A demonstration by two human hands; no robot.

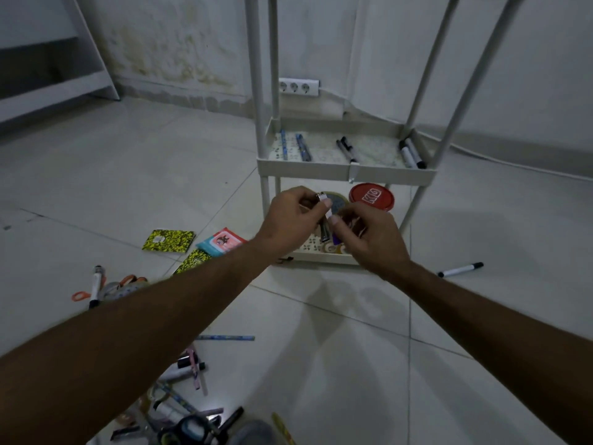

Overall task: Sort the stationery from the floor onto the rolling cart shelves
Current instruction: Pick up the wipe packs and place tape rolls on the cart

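Observation:
My left hand (pixel 293 215) and my right hand (pixel 369 234) meet in front of the white rolling cart (pixel 348 170), at its bottom shelf. Between them they pinch a few small items (pixel 326 216): a white piece with a metal clip, dark tubes and something purple. Behind the hands, a red round lid (pixel 372 196) lies on the bottom shelf next to a tape roll. The shelf above carries blue pens (pixel 301 146) and black markers (pixel 412 154).
Stationery is strewn on the tiled floor: yellow notebooks (pixel 169 240), a pink-and-blue booklet (pixel 222 244), orange scissors (pixel 81 295), a pile of pens and scissors (pixel 186 409) near me, and a marker (pixel 460 270) to the cart's right. A wall socket strip (pixel 298 87) sits behind the cart.

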